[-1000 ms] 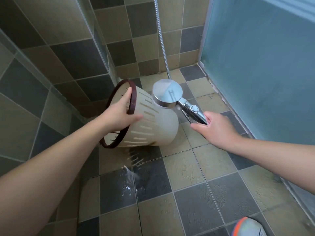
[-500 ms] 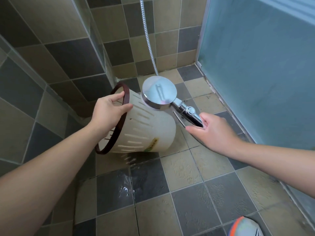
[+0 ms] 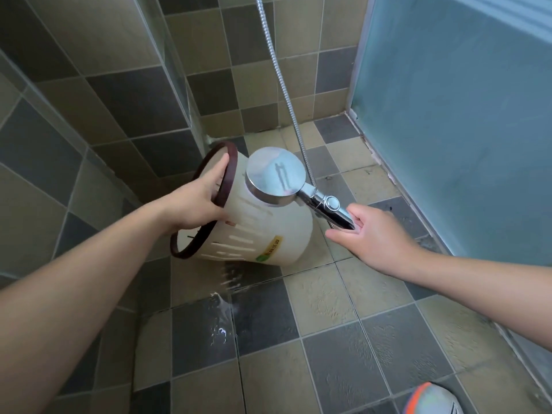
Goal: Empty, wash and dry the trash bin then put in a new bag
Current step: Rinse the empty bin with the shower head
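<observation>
Left hand (image 3: 197,204) grips the dark brown rim ring (image 3: 221,192) of the cream slotted plastic trash bin (image 3: 263,231), thumb outside, fingers over the lip. Right hand (image 3: 370,237) pinches the handle end of the chrome round handheld shower head (image 3: 276,177); fingers loosely curled under it, exact contact hard to read.

Bin lies tipped on its side at frame centre, mouth toward 9 o'clock, base toward 3 o'clock, lower wall resting on the tiled shower floor (image 3: 328,324). Shower head sits just above the bin's upper wall.

Handling, my read: light, thin-walled, somewhat flexible, slippery when wet. Rim ring is the stiffest hold; slots give fingers purchase too.

Wet patch with splashes on floor at 6 o'clock from bin. Spray itself not visible, face of head turned away. Bin interior mostly hidden. Ribbed metal hose (image 3: 277,70) runs out of frame at 12 o'clock. Shoe toe (image 3: 430,398) cut off at 5 o'clock. Green-yellow label (image 3: 270,249) unreadable.
</observation>
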